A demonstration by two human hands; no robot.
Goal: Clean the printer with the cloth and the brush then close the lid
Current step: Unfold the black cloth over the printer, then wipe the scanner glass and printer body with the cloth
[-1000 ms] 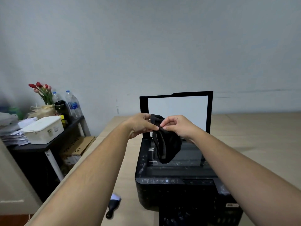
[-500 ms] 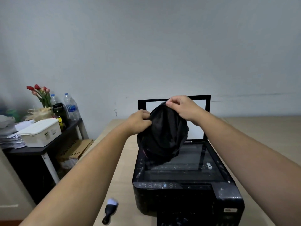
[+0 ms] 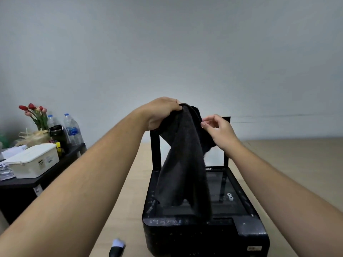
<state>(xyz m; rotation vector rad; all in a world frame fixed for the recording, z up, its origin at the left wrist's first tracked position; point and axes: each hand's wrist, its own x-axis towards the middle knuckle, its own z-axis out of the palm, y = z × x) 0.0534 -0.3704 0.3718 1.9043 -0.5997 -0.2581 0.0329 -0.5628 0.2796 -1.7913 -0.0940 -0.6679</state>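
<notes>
A: Above the printer (image 3: 204, 227), where's my cloth (image 3: 182, 164)?
B: Hanging lengthwise, straight down over the glass. Left hand (image 3: 161, 114) grips its top; right hand (image 3: 218, 131) pinches the edge. Lid (image 3: 155, 149) upright.

side table (image 3: 27, 183) is standing at the left, dark | white lidded box (image 3: 35, 161) is sitting on it | papers (image 3: 5, 171) are lying just beside the box | red and pink tulips (image 3: 34, 112) are standing behind | two water bottles (image 3: 73, 129) and a dark tumbler (image 3: 56, 133) are standing near the flowers | grey wall (image 3: 167, 52) is filling the background
</notes>
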